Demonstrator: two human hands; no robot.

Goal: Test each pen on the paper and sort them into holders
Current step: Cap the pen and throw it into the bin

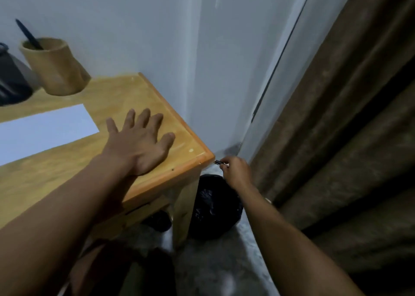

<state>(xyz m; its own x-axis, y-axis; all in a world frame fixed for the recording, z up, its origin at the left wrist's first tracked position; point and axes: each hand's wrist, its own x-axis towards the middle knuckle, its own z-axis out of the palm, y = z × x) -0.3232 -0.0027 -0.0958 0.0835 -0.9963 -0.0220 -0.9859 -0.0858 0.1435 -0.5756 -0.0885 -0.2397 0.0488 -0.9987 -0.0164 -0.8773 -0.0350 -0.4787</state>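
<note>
My left hand [140, 142] lies flat on the wooden table [125, 93] near its right corner, fingers spread, holding nothing. My right hand [235, 171] is off the table's right edge, lowered over a black-lined bin [213, 208], and pinches a small dark pen [218, 162] whose tip pokes out toward the table corner. A white sheet of paper [45, 129] lies on the table to the left. At the back left stands a wooden holder [56, 69] with one dark pen [29, 35] leaning in it. A dark holder [11, 84] is cut off by the left edge.
A grey wall runs close behind and beside the table. A brown curtain [348, 116] hangs at the right. The grey floor [224, 262] shows below, with a dark object [159, 220] under the table.
</note>
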